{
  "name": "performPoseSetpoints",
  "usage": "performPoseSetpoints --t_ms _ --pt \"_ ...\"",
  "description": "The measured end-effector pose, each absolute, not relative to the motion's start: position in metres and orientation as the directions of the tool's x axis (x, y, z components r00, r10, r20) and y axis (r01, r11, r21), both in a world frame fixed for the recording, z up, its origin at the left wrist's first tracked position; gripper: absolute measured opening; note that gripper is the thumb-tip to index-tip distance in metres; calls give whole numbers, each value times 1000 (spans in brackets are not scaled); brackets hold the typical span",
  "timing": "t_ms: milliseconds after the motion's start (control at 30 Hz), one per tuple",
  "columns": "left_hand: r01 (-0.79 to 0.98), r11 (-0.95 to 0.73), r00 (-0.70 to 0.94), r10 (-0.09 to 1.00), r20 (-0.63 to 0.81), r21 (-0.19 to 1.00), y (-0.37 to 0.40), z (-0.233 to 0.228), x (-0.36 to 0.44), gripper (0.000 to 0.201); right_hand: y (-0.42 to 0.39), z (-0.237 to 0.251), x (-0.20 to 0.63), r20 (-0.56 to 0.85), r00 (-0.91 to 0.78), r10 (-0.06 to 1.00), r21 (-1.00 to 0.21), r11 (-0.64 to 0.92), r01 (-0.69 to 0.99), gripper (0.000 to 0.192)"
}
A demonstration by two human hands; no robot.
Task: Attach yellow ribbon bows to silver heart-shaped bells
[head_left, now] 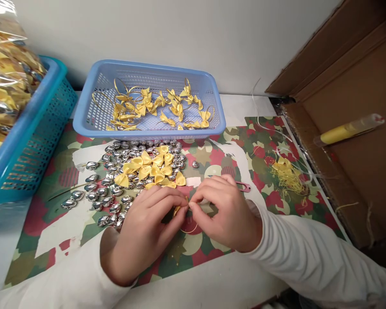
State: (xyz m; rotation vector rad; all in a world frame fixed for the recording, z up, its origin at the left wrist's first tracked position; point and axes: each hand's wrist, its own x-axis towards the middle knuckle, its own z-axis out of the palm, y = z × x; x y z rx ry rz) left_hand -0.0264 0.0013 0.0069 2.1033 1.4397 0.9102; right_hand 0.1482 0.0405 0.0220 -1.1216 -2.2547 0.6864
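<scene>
My left hand (151,219) is closed in a pinch on a gold cord (189,231), which curves in a loop below the fingertips. A bit of gold or yellow shows under its thumb, mostly hidden. My right hand (223,210) meets it fingertip to fingertip, pinching the same cord near its end. Just beyond my left hand lie several yellow satin bows (157,165), heaped on many shiny silver bells (107,201). A pink-handled tool (244,186), perhaps thread snips, lies partly hidden behind my right hand.
A blue basket (151,133) at the back holds bows on gold cord loops. On the left stands a teal basket (54,103) with a clear bag (6,77) of bows and bells. Yellow thread scraps (287,176) lie right, beside cardboard (347,86) and a yellow marker-like tube (350,131).
</scene>
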Motion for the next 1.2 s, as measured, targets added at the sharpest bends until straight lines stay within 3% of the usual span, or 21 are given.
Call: performPoseSetpoints --t_ms 133,300,933,1200 --pt "523 -231 123 973 196 820 1 9 -26 9 49 24 150 203 -494 846 -760 454 465 6" --pt "455 -175 59 984 167 873 1 11 -26 9 50 19 149 224 -538 812 -801 468 373 5" --pt "530 -217 87 976 202 820 0 13 -23 10 44 9 146 367 -618 695 -439 715 543 18" --pt "620 -302 123 949 290 724 0 11 -21 10 44 5 147 375 -652 659 -386 751 536 20"
